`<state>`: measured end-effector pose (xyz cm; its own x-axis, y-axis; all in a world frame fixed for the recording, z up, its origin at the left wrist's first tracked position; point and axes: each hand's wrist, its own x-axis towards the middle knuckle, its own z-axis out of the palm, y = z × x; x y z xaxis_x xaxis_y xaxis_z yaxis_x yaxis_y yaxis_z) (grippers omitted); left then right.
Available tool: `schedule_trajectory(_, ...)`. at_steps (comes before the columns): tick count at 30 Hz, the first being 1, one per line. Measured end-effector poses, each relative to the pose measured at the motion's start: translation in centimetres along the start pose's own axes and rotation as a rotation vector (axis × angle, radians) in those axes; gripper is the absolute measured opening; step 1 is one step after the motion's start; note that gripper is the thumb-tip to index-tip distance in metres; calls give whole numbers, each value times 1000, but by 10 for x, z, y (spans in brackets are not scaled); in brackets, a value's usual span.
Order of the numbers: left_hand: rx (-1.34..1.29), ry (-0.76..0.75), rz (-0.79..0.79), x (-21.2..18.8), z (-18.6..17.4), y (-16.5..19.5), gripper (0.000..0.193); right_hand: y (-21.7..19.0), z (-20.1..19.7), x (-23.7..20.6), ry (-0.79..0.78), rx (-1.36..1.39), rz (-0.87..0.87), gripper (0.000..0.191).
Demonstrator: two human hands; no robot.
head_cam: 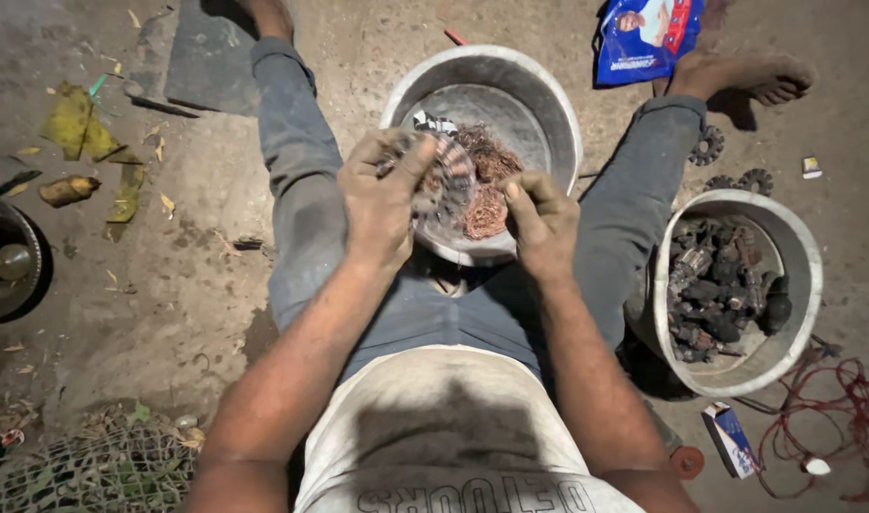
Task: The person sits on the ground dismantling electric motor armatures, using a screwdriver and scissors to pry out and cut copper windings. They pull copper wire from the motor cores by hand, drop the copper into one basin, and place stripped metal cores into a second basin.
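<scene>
I am looking straight down at my own lap as I sit on a dirt floor with legs spread. My left hand (pixel 382 195) is closed around a round slotted motor core (pixel 442 176), thumb over its top and fingers curled underneath, holding it just above a metal bowl (pixel 548 95) that rests between my knees. My right hand (pixel 541 220) sits just beside the core, fingers pressed together in a pinch; I judge it is gripping copper wire (pixel 485 211) at the core's edge, though the exact strand is hidden. A tangle of loose copper already lies in the bowl, directly under my hands.

To do this pull well, I would keep the left hand firm so the core does not twist, and draw the wire straight out along its slot rather than sideways, so it does not snap or snag. Keeping both hands over the bowl should let freed wire drop into it. The slot edges may be sharp, so a slow, steady pull seems safer than a jerk.

To my right stands a second bowl (pixel 795 237) filled with dark, dirty cores (pixel 719 294). Red cord (pixel 833 418) lies beyond it, and a blue packet (pixel 646 36) lies near my right foot (pixel 748 74).
</scene>
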<state>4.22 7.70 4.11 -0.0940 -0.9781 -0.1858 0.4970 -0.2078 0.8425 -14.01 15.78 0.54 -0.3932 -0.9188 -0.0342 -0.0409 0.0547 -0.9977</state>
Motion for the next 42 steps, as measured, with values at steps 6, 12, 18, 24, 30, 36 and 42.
schedule_trajectory(6, 721, 90, 484, -6, -10, -2, 30, -27, -2, -1, 59, -455, -306, 11)
schedule_trajectory(12, 745, 106, 426, -8, -7, -7, 31, -58, 16, -7, -136, -538, -484, 23)
schedule_trajectory(18, 898, 37, 721, -15, 0, 3, 37, -61, 25, -9, -190, -598, -442, 17)
schedule_trajectory(24, 793, 104, 493, -16, 8, 2, 32, -61, 28, -14, -83, -516, -321, 14)
schedule_trajectory(30, 868, 38, 633, -13, 10, -6, 35, -52, 27, -21, -18, -577, -486, 11)
schedule_trajectory(36, 559, -70, 263, 3, -11, -15, 27, -24, 5, -2, 1, -292, -184, 7)
schedule_trajectory(42, 228, 61, 139, 11, -17, -15, 20, -17, 4, -12, -50, -348, -166, 8)
